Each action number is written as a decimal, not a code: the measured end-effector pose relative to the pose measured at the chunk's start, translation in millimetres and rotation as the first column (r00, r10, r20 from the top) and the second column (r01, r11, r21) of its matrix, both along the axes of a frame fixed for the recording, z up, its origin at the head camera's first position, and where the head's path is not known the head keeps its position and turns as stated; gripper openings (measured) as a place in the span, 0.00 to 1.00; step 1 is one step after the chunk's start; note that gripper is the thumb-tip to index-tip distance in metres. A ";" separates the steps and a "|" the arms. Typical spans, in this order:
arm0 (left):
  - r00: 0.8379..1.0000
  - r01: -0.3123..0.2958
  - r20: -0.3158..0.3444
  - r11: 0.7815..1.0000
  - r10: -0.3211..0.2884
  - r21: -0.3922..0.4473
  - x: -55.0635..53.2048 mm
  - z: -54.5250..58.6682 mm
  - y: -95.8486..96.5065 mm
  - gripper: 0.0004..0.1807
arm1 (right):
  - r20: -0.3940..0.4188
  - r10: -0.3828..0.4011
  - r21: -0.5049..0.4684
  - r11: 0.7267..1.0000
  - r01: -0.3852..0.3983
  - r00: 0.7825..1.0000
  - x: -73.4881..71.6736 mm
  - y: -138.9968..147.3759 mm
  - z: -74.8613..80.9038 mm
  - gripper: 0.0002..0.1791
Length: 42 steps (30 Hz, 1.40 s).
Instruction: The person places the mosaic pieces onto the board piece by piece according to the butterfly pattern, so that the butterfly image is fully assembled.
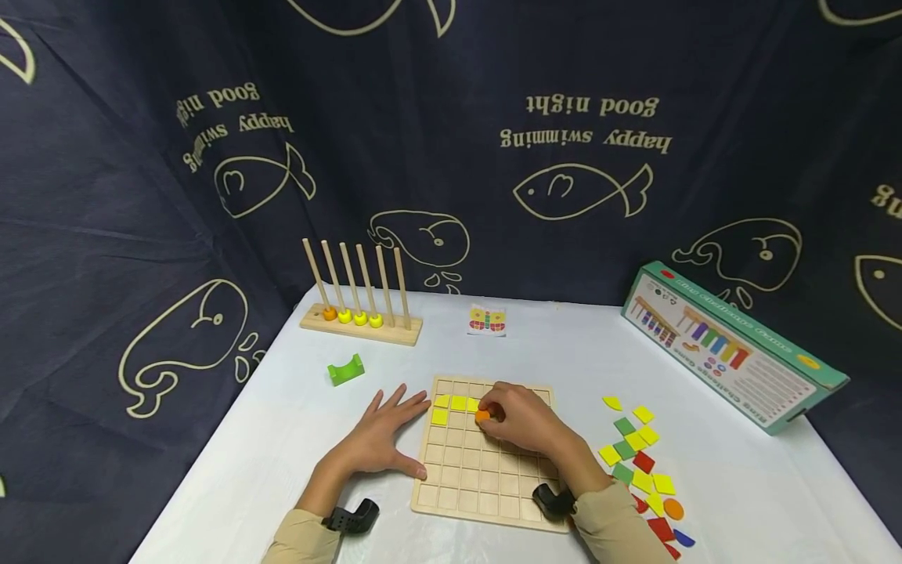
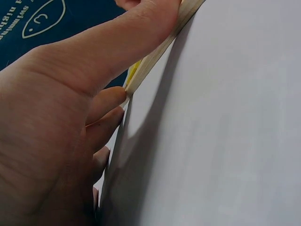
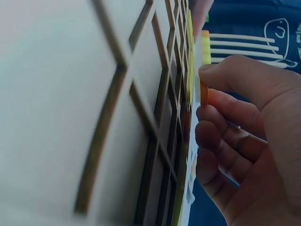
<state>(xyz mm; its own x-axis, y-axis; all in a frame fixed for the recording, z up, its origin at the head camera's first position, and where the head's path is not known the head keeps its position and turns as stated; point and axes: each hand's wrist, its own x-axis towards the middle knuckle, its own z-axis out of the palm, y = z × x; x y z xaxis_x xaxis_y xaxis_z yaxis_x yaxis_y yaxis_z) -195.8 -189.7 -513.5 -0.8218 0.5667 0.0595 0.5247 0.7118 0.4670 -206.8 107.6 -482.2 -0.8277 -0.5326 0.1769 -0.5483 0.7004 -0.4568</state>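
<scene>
A wooden grid board (image 1: 461, 478) lies on the white table, with several yellow square tiles (image 1: 458, 403) set in its upper left cells. My right hand (image 1: 524, 419) pinches an orange round disc (image 1: 482, 417) between thumb and fingers, over the upper middle of the board. In the right wrist view the disc (image 3: 204, 92) stands on edge in the pinch, close to the board's face. My left hand (image 1: 377, 439) is spread at the board's left side, thumb and fingertips touching its edge. The left wrist view shows the thumb (image 2: 117, 44) along the wooden edge.
Loose yellow, green, red, orange and blue pieces (image 1: 641, 462) lie right of the board. Behind it are a small pattern card (image 1: 486, 321), a wooden peg rack (image 1: 362, 327) with beads and a green curved block (image 1: 346, 370). A game box (image 1: 733, 348) stands at the back right.
</scene>
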 end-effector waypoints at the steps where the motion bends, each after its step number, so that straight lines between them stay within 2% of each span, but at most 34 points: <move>1: 1.000 -0.001 0.002 1.000 0.001 -0.001 0.3 0.3 0.0 0.65 | -0.001 0.005 0.000 1.000 -0.005 1.000 -0.6 -2.3 0.0 0.10; 11: 1.000 -0.006 0.008 1.000 0.006 -0.010 1.3 2.8 0.0 0.65 | 0.008 0.049 -0.014 0.999 -0.049 0.999 -4.9 -22.9 -0.6 0.09; 22: 1.000 0.000 0.004 1.000 0.000 0.002 0.9 3.7 1.7 0.65 | 0.015 0.062 -0.005 0.998 -0.062 0.998 -6.1 -29.0 0.1 0.08; 28: 1.000 0.001 -0.005 1.000 -0.001 -0.006 0.3 3.2 1.0 0.65 | 0.012 0.104 -0.015 0.995 -0.104 0.995 -5.9 -32.9 1.7 0.10; 33: 1.000 0.004 -0.002 1.000 -0.004 -0.008 0.9 2.9 0.8 0.65 | 0.006 0.109 -0.020 0.994 -0.109 0.994 -4.0 -33.0 3.4 0.11; 42: 1.000 0.001 0.000 1.000 -0.001 -0.008 1.6 3.6 0.6 0.65 | 0.044 0.116 -0.080 0.991 -0.112 0.992 2.4 -19.5 9.3 0.11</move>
<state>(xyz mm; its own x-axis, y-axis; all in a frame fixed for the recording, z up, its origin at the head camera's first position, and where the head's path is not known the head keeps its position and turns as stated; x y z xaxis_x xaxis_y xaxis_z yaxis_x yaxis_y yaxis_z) -194.2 -189.0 -509.9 -0.8211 0.5681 0.0549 0.5255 0.7150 0.4612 -204.4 88.1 -472.9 -0.7710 -0.6103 0.1821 -0.5984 0.5964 -0.5350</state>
